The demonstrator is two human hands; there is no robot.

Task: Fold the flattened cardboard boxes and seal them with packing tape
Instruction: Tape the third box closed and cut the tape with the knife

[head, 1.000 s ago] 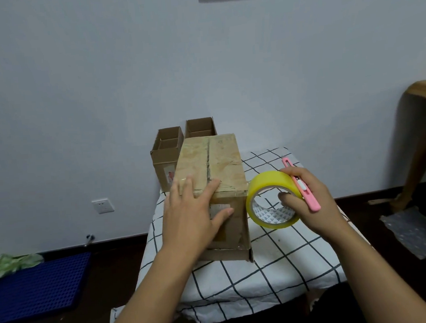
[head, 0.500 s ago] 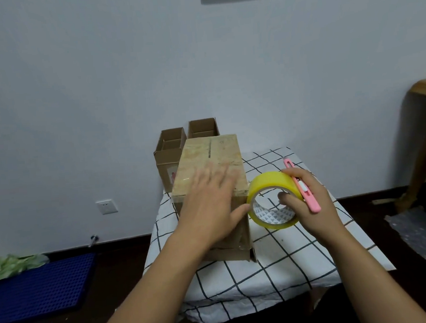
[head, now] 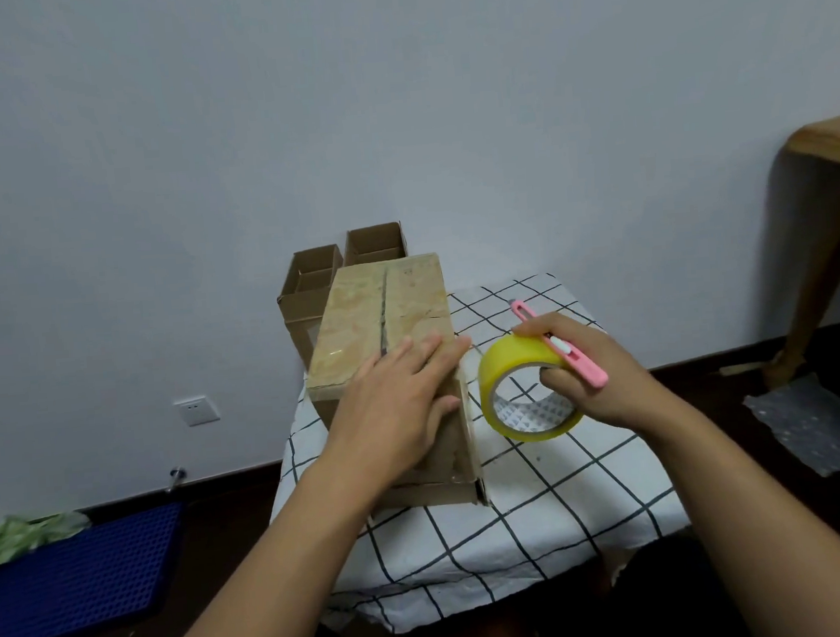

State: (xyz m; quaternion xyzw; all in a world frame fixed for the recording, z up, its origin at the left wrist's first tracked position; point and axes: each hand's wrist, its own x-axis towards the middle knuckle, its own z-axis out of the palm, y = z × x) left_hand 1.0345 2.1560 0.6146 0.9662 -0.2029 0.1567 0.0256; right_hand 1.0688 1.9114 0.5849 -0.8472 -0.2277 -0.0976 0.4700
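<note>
Your left hand (head: 399, 410) lies flat, fingers straight and together, pressing on the near top edge of the closed cardboard box (head: 383, 321), which stands on the checked tablecloth (head: 548, 499). Your right hand (head: 596, 375) is curled around the yellow packing tape roll (head: 509, 366), thumb inside the ring, and it also holds a pink utility knife (head: 569, 354) against the roll. The roll is just beside the box's right side. Two open small boxes (head: 334, 274) stand behind.

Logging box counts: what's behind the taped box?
Two open-topped boxes stand behind the taped box, near the wall. It covers their lower parts, and their contents cannot be seen.
</note>
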